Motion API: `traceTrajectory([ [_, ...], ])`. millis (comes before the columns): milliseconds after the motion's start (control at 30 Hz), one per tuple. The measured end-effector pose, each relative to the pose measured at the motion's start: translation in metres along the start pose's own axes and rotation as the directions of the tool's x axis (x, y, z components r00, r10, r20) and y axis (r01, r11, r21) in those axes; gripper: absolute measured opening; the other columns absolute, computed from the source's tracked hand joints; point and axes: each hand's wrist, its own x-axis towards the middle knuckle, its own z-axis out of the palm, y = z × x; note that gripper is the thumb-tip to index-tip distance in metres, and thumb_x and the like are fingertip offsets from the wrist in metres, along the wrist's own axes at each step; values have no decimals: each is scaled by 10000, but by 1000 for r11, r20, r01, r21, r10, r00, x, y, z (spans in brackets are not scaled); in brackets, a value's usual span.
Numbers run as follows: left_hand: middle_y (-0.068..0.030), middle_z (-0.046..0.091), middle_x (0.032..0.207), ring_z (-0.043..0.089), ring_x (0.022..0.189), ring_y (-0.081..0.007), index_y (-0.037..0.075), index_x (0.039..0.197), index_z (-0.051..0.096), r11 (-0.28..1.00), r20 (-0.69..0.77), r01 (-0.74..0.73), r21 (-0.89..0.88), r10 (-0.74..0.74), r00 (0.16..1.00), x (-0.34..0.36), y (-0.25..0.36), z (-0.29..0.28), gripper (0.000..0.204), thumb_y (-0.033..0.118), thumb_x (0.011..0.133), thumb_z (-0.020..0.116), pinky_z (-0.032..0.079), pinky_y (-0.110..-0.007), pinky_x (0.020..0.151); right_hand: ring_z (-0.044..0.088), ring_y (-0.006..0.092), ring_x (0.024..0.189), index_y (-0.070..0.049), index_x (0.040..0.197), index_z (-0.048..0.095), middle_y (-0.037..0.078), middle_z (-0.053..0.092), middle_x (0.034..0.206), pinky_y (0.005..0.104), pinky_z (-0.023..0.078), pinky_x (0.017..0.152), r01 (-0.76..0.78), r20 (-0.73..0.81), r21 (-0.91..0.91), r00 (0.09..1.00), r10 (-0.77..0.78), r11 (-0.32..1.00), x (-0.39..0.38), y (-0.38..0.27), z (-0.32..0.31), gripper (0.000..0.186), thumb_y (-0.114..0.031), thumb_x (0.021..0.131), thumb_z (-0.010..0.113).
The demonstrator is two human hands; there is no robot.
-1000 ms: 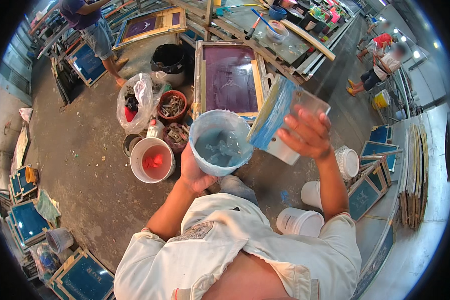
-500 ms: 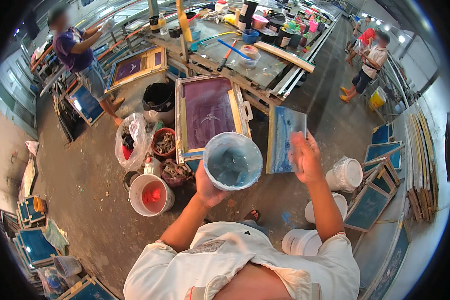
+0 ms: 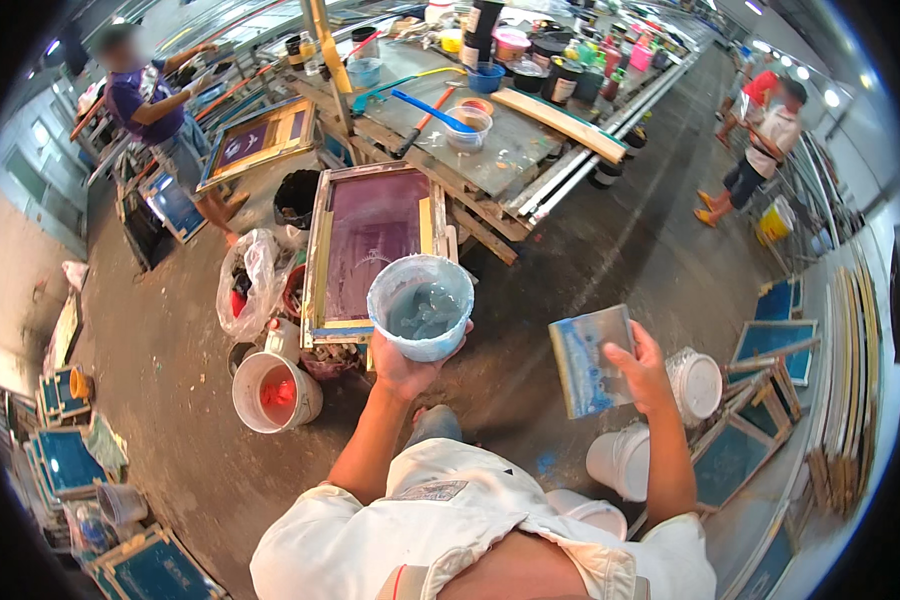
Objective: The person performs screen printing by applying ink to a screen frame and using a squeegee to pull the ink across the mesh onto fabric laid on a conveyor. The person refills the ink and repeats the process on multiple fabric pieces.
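My left hand (image 3: 410, 372) is wrapped round the lower side of a plastic tub (image 3: 422, 345), held up before me. Grey-blue paste (image 3: 430, 308) lies inside it, and smears coat its rim. In my right hand (image 3: 642, 368), the thumb and fingers grip one edge of a flat rectangular panel (image 3: 592, 360), stained blue with a pale edge strip. The panel hangs apart from the tub, to its right. Beyond the tub, a purple screen-printing frame (image 3: 378, 235) leans near the table, its lower part partly hidden by the tub.
A worktable (image 3: 505, 170) ahead carries ink pots, a blue spatula (image 3: 432, 110) and a wooden plank (image 3: 560, 125). At left stand a white bucket (image 3: 315, 400) with red contents and a plastic bag (image 3: 253, 300). White buckets (image 3: 692, 385) and frames are at right. Co-workers (image 3: 150, 100) stand farther off.
My body has moved forward toward the table. The tub has shifted slightly left, and the panel is lower, farther from the purple frame. Both hands keep their hold.
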Motion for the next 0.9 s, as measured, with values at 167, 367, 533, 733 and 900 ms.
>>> traceTrajectory([
  [167,-105,617,1358,638,1160,-357,177,1401,541,989,-104,-130,67,137,985,58,23,-12,567,560,1024,358,552,-539,920,638,149,1004,-32,1297,563,40,664,1131,319,505,904,49,-258,214,966,9,976,32,26,-57,414,-159,929,703],
  [367,-44,584,1404,586,1256,-288,199,1413,522,927,-36,-365,81,369,929,154,95,-17,527,525,1035,352,512,-494,999,625,181,1061,-27,1316,540,58,645,1165,341,498,939,135,-502,362,862,71,922,72,88,-126,427,-231,968,682],
  [533,-66,588,1397,600,1216,-314,208,1427,516,879,10,-470,74,471,882,252,177,-59,612,629,1019,341,528,-507,958,632,194,1117,-68,1331,586,35,658,1289,381,489,961,150,-528,557,823,209,817,135,103,-158,499,-400,966,665],
  [733,-42,531,1463,542,1285,-309,235,1457,473,848,-186,-503,165,528,829,372,242,-102,678,702,997,295,482,-521,980,523,172,1267,-141,1458,519,-39,559,1442,347,367,1009,60,-620,501,721,310,863,218,86,-200,709,-557,903,664],
  [900,-78,514,1476,550,1276,-333,230,1485,435,846,-196,-475,244,522,830,489,254,-109,742,752,979,283,458,-549,1038,513,186,1259,-141,1472,502,-5,532,1467,352,371,1015,128,-650,470,720,244,873,265,80,-241,702,-552,921,642],
])
